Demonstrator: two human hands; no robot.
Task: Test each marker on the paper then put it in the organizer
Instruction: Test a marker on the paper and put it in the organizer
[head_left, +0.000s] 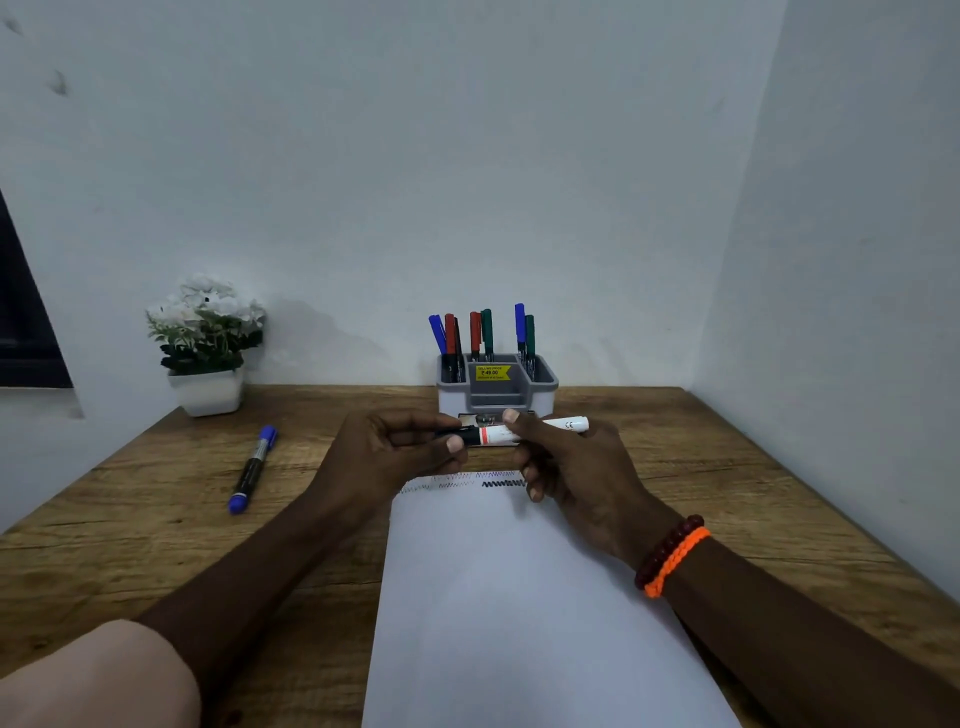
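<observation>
A white marker (563, 426) with a red band and a black cap lies level between both hands, just above the top edge of the white paper (509, 597). My left hand (384, 457) pinches its black cap end. My right hand (576, 467) grips the white barrel. Several zigzag test scribbles (478, 480) run along the top of the paper. The grey organizer (545, 379) stands behind the hands against the wall, with several blue, red and green markers upright in it. A blue marker (253, 469) lies on the wooden desk to the left.
A white pot of white flowers (208, 343) stands at the back left of the desk (156, 519). Walls close the desk in behind and on the right. A dark window frame (26, 322) is at the far left.
</observation>
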